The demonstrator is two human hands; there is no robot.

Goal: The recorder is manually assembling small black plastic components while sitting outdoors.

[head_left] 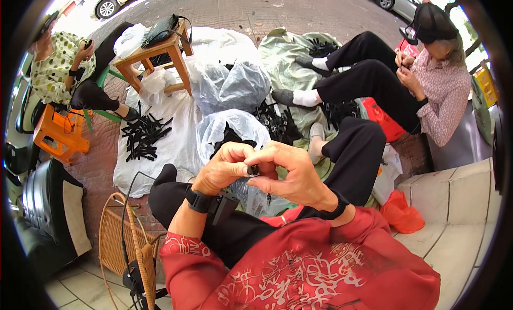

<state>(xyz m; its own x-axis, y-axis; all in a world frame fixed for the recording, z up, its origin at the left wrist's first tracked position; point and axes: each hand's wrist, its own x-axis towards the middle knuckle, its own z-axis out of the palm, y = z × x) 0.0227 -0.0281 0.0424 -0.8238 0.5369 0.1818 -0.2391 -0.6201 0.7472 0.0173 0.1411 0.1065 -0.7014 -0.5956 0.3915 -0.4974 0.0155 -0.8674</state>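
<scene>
My left hand (227, 165) and my right hand (293, 170) meet above my lap, fingertips pinched together. Between them is a small dark piece (253, 170), mostly hidden by the fingers; its exact kind cannot be made out. Both wrists wear black bands. Just beyond my hands sits an open clear plastic bag (207, 129) with black pieces (231, 135) inside. To its left, a pile of short black strips (143, 136) lies on a white sheet (131, 176). More black pieces (278, 123) are heaped right of the bag.
A person in a spotted top (53, 64) sits left, another in a patterned shirt (446, 101) sits right, both handling small things. A wooden stool (179, 59) holds bags. Nearby are an orange stool (59, 131), a wicker chair (115, 235), a black padded seat (51, 203) and a tiled ledge (454, 198).
</scene>
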